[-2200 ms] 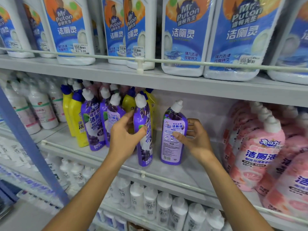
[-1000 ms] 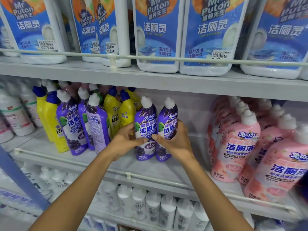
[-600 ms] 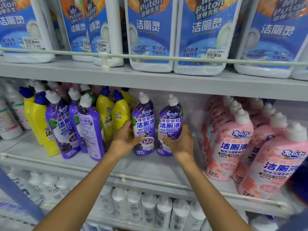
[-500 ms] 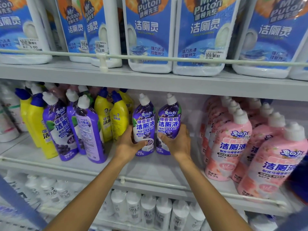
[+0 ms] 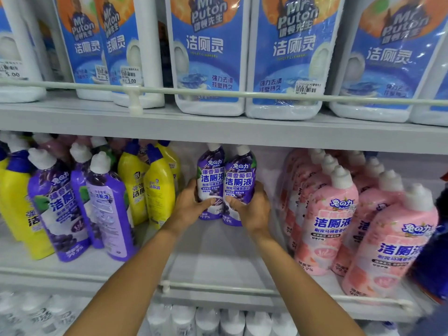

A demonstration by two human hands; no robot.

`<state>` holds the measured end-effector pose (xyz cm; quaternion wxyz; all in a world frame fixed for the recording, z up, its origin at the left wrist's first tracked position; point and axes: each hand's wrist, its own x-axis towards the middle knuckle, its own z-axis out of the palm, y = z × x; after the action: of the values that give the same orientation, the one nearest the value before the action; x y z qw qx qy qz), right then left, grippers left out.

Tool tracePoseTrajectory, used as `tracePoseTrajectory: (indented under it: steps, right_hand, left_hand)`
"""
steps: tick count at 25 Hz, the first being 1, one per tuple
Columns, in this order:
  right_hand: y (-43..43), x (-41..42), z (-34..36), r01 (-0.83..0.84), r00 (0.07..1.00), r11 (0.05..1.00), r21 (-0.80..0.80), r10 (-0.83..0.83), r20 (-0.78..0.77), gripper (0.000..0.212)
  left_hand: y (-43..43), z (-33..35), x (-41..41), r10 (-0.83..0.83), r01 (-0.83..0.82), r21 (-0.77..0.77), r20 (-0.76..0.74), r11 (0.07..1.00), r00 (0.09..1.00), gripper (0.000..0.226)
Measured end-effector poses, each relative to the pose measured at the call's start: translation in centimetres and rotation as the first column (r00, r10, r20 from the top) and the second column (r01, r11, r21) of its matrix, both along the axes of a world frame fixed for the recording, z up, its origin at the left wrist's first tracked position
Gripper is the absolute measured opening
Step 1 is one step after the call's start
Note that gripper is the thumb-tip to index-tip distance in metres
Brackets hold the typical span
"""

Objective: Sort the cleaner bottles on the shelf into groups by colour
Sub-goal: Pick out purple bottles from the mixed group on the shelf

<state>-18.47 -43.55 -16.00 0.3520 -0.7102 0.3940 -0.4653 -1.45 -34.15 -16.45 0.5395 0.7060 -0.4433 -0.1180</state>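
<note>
Gripping one bottle per hand: the left hand [image 5: 191, 207] is wrapped round the lower body of the left purple bottle [image 5: 210, 175], and the right hand [image 5: 253, 210] is round the right purple bottle [image 5: 240, 180]. Fingers [image 5: 206, 202] curl tight on both, thumbs across the front labels. The pair stands upright, touching side to side between the two hands, deep on the shelf [image 5: 213, 258]. Whether the bases sit on it or hang just above, I can't tell from this angle.

Now the dangers. Both grips are low on tall, narrow bottles, so a quick shove could tip the capped tops forward or apart. Just left of the left fingers stand the yellow bottles [image 5: 158, 190], packed close. Any swing that way clips them, and one toppling likely takes its neighbours along. Near the right knuckles, the pink bottles [image 5: 324, 221] crowd in the same way.

The sorting risk is bigger. The purple group [image 5: 55, 209] sits well left of the fingers, beyond the yellows. Leave this pair where it is and purple ends up split in two, with yellow wedged between.

Below the wrists runs the front rail [image 5: 218, 286]. Draw the bottles out too low and a base could catch it and twist out of a hand.
</note>
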Motion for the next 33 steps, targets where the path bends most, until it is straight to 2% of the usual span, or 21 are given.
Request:
tracePoseTrajectory:
  steps: [3,10,13,15,18,24,33]
  right_hand:
    - [-0.7,0.8,0.0,-0.005,1.0,1.0,-0.021,0.005,-0.013,0.069]
    - [-1.0,2.1,-0.4,-0.077,0.997,0.997,-0.023,0.077,-0.004,0.075]
    - [-1.0,2.6,-0.6,-0.088,0.996,0.996,-0.018,0.088,0.031,0.077]
    - [-1.1,3.2,-0.7,-0.085,0.995,0.996,0.0,0.085,0.043,0.078]
    - [-1.0,4.4,-0.8,-0.073,0.997,0.997,-0.008,0.073,0.026,0.079]
    - [-1.2,5.2,-1.1,-0.089,0.996,0.996,-0.004,0.089,0.009,0.079]
    - [-1.2,5.1,-1.3,-0.133,0.989,0.988,0.073,0.127,0.079,0.073]
  left_hand:
    - [-0.8,-0.4,1.4,-0.023,0.022,-0.025,-0.018,0.999,1.0,0.059]
    - [-1.8,-1.2,2.8,-0.03,0.03,-0.043,0.012,0.999,0.999,0.059]
    - [-1.1,-1.4,4.2,-0.051,0.049,-0.037,-0.039,0.998,0.998,0.059]
    - [-0.1,-1.5,5.8,-0.031,0.028,-0.036,-0.074,0.999,0.997,0.056]
    - [1.2,-1.6,7.3,0.015,-0.017,-0.047,-0.039,0.999,0.999,0.054]
    - [1.4,-1.8,7.3,-0.039,0.034,-0.076,-0.068,0.997,0.997,0.052]
    - [2.2,-1.7,8.8,-0.152,0.148,-0.064,-0.077,0.987,0.985,0.054]
